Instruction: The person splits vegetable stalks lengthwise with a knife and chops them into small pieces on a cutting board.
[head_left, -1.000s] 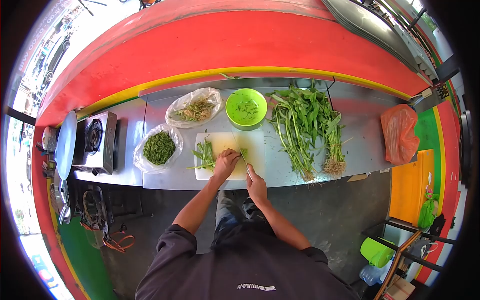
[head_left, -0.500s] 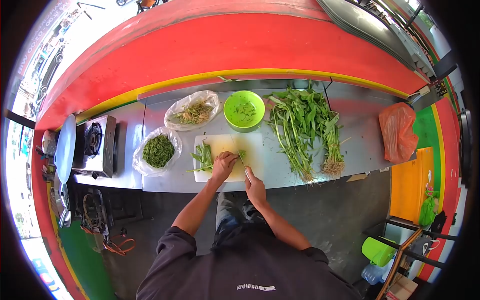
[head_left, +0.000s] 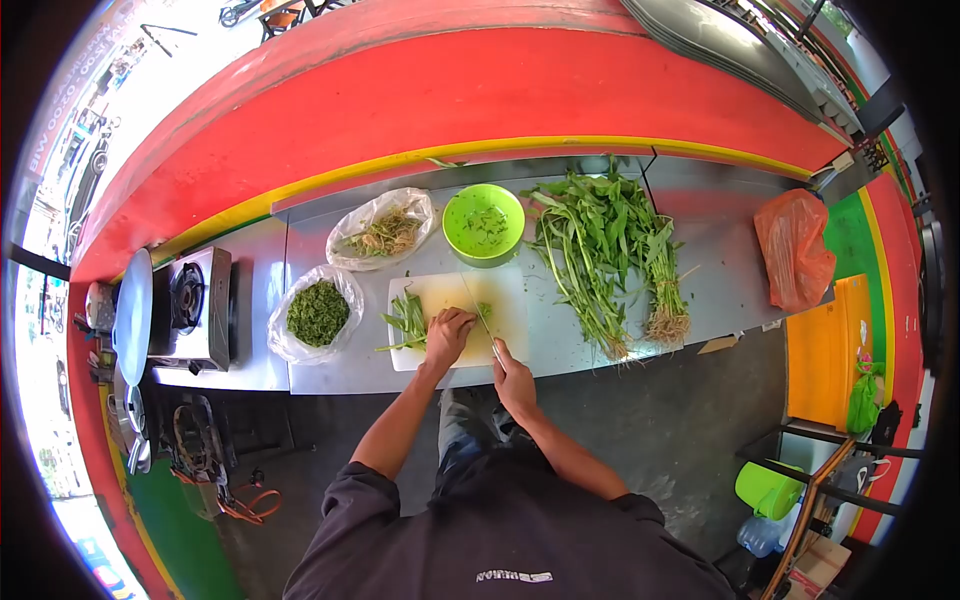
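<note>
A white cutting board (head_left: pixel 510 345) lies at the counter's front edge, its middle stained yellowish. My left hand (head_left: pixel 449 335) is closed, pressing a bunch of leafy greens (head_left: pixel 407 322) to the board; leaves stick out to its left. In my right hand (head_left: pixel 514 382) is the handle of a kitchen knife (head_left: pixel 484 318), the blade pointing away from me, close beside my left fingertips. Small cut pieces of greens (head_left: pixel 485 309) lie at the blade. Behind the board stands a lime-green bowl (head_left: pixel 456 243) with some chopped bits inside.
Left of the board sit a plastic bag of finely chopped greens (head_left: pixel 318 313) and another bag with root ends (head_left: pixel 387 232). Whole greens (head_left: pixel 600 230) lie right, roots toward me. Farther out are an orange plastic bag (head_left: pixel 793 250) and a gas stove (head_left: pixel 192 300). A red wall (head_left: pixel 480 90) rises behind.
The view has tilted slightly. Both hands stay at nearly the same place on the board, with the knife still beside the left fingertips.
</note>
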